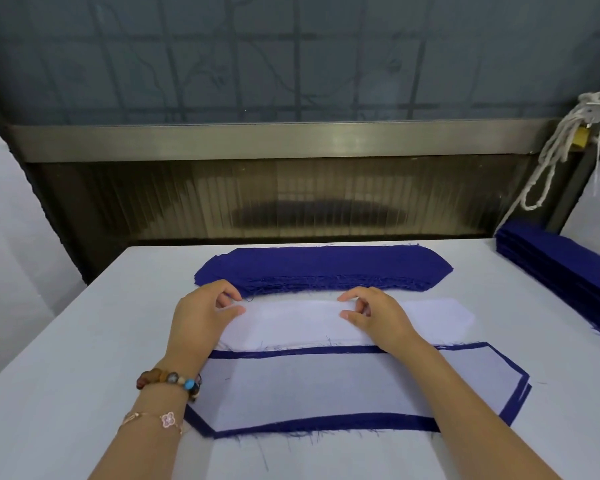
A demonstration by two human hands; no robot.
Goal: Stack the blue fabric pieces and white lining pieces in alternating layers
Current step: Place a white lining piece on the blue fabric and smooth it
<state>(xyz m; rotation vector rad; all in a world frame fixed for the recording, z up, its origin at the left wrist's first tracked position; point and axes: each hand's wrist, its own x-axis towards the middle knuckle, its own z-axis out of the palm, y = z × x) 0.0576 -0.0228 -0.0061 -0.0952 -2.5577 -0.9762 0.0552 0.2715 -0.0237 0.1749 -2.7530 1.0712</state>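
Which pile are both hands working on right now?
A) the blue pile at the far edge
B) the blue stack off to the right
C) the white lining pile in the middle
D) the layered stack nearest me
C: the left hand and right hand both pinch the far edge of the white lining pile, which lies between the far blue pile and the layered stack.

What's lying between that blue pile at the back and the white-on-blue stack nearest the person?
In the head view, a pile of white lining pieces lies there; the left hand and right hand pinch its top piece.
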